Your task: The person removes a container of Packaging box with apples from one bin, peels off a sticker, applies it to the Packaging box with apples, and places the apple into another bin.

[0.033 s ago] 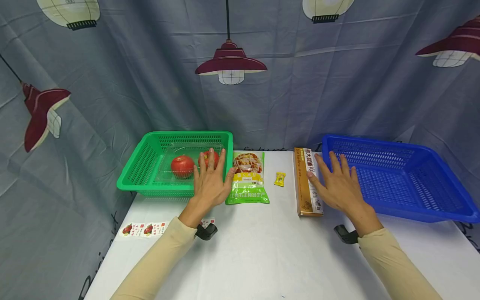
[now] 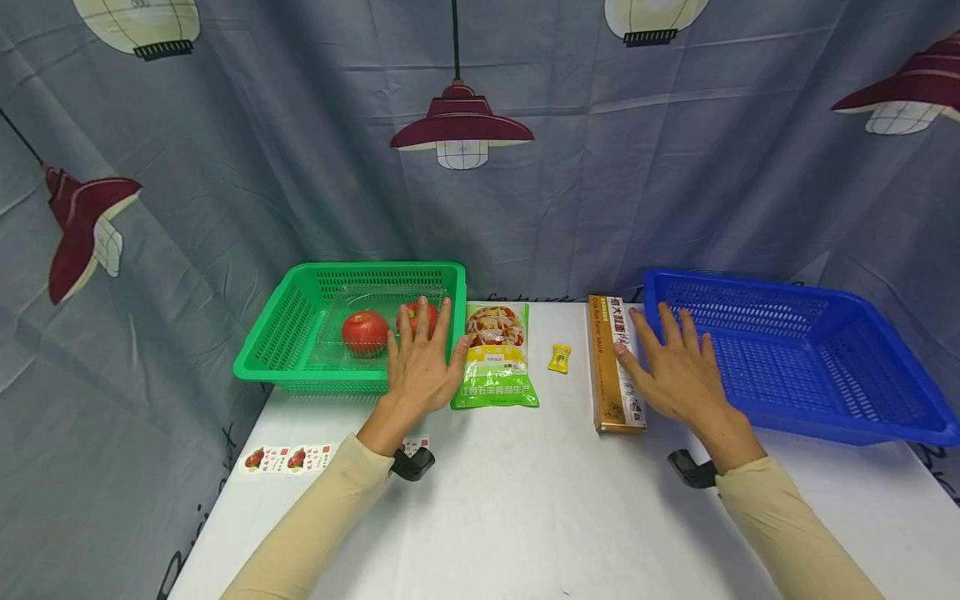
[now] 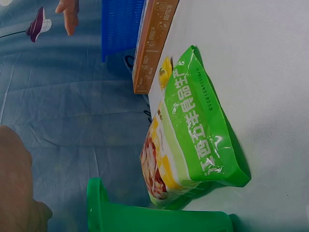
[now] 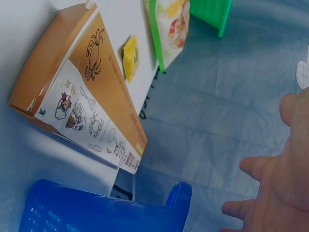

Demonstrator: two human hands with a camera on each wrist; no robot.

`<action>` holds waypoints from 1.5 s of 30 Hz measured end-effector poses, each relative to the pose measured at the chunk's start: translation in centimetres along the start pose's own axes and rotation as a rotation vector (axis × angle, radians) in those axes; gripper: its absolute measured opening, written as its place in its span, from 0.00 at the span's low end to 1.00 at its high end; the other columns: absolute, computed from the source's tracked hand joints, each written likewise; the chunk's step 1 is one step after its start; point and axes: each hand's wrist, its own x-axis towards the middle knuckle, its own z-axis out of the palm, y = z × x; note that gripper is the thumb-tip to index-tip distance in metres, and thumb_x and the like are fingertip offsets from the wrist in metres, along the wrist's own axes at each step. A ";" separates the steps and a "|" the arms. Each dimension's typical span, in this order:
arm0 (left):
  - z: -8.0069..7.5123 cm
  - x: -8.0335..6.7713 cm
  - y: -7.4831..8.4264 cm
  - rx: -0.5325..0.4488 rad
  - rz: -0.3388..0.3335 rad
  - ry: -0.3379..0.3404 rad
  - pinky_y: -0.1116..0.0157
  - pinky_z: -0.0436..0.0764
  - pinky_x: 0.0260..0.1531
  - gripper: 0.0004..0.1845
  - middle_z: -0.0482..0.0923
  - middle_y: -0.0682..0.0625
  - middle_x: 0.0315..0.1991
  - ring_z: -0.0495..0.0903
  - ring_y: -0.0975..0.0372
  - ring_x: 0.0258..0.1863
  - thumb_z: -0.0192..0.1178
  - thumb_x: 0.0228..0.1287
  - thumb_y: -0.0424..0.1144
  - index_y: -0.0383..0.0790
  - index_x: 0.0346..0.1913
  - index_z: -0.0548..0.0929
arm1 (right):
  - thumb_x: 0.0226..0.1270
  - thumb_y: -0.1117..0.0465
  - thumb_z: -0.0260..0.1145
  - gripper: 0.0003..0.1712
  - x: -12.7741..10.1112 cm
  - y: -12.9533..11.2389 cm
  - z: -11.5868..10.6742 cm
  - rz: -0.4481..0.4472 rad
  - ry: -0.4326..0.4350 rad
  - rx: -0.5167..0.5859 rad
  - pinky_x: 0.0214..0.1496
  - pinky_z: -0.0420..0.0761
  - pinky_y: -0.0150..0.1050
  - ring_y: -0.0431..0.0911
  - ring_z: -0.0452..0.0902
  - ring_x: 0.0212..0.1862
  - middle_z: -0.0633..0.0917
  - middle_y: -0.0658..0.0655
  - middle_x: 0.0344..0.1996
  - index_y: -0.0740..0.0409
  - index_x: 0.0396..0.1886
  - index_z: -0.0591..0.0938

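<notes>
My left hand [image 2: 422, 373] hovers with fingers spread over the right front part of the green basket [image 2: 258, 354], holding nothing. Inside that basket a clear plastic tray holds two red apples [image 2: 365, 332], the right one partly hidden behind my fingers. My right hand [image 2: 678, 377], also spread and without anything in it, is above the gap between the brown-and-white sauce box [image 2: 606, 367] and the blue basket [image 2: 795, 421]. Its thumb overlaps the box in the head view. A green and yellow food bag [image 3: 193, 130] lies just right of the green basket.
A small yellow wrapped candy [image 2: 559, 358] lies between the bag and the box. Near the table's left edge is a strip of fruit stickers [image 2: 288, 458], partly covered by my left forearm. A grey curtain [image 2: 555, 208] printed with lamps hangs behind the table.
</notes>
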 end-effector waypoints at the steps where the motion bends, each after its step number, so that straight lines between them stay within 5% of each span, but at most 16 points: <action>1: 0.0 0.0 0.0 0.001 0.003 0.001 0.36 0.37 0.66 0.38 0.30 0.42 0.78 0.22 0.45 0.73 0.24 0.73 0.68 0.57 0.79 0.37 | 0.75 0.32 0.39 0.44 0.0 0.0 0.0 0.000 0.000 0.001 0.64 0.31 0.73 0.69 0.24 0.73 0.43 0.72 0.75 0.51 0.80 0.49; 18: -0.6 -0.9 0.0 -0.054 -0.016 0.018 0.37 0.37 0.67 0.35 0.35 0.41 0.78 0.22 0.46 0.74 0.36 0.76 0.60 0.54 0.79 0.42 | 0.75 0.32 0.39 0.43 0.2 -0.7 0.3 -0.009 -0.017 -0.001 0.64 0.34 0.73 0.72 0.30 0.73 0.45 0.73 0.75 0.52 0.79 0.52; 31: -1.1 -2.2 -1.5 -0.052 -0.035 0.090 0.37 0.52 0.65 0.34 0.47 0.34 0.76 0.34 0.39 0.74 0.39 0.76 0.58 0.46 0.78 0.54 | 0.73 0.28 0.36 0.46 1.5 -3.3 1.7 -0.016 -0.054 0.016 0.65 0.34 0.72 0.66 0.26 0.74 0.44 0.69 0.76 0.51 0.80 0.51; 39: -1.1 -3.2 -3.0 -0.127 -0.037 0.220 0.38 0.58 0.62 0.30 0.61 0.37 0.71 0.48 0.40 0.73 0.41 0.76 0.55 0.44 0.74 0.63 | 0.72 0.28 0.37 0.45 2.5 -5.1 2.7 -0.035 -0.060 0.028 0.66 0.35 0.71 0.67 0.28 0.75 0.45 0.69 0.76 0.49 0.80 0.51; 45: -1.2 -3.7 -4.2 -0.175 -0.001 0.388 0.46 0.69 0.54 0.23 0.74 0.40 0.58 0.68 0.45 0.58 0.46 0.74 0.47 0.39 0.65 0.75 | 0.72 0.28 0.36 0.46 3.2 -6.2 3.4 -0.053 -0.059 0.052 0.67 0.33 0.70 0.67 0.29 0.75 0.44 0.68 0.76 0.50 0.79 0.53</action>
